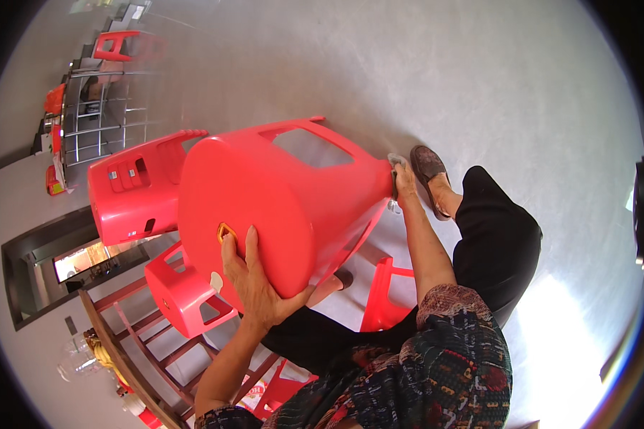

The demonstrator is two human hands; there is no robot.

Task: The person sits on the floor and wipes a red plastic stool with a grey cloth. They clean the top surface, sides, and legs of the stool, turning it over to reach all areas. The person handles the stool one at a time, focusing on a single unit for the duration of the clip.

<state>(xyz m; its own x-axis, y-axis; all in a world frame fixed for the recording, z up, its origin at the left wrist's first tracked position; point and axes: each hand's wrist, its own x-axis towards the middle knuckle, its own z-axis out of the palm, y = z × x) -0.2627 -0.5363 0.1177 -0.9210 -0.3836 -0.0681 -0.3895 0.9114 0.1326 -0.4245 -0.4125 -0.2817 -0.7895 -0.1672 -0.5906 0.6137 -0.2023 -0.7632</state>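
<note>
A large red plastic stool (pixel 257 193) is tipped on its side in front of me, its round seat facing left. My left hand (pixel 256 286) is against the seat, a finger at the yellow-edged hole (pixel 225 232) in its middle and the thumb over the rim. At the far end of a leg, my right hand (pixel 406 183) is closed around a small greyish-white wad (pixel 396 159), perhaps a cloth, pressed to the leg. Its fingers are partly hidden behind the leg.
Other red stools (pixel 132 189), (pixel 186 289) stand to the left, and another red stool (pixel 386 293) is by my legs. Beyond them are a wooden rack (pixel 132 336) and a metal-framed stand (pixel 96 132). My shoe (pixel 428 171) rests on the grey floor (pixel 494 86).
</note>
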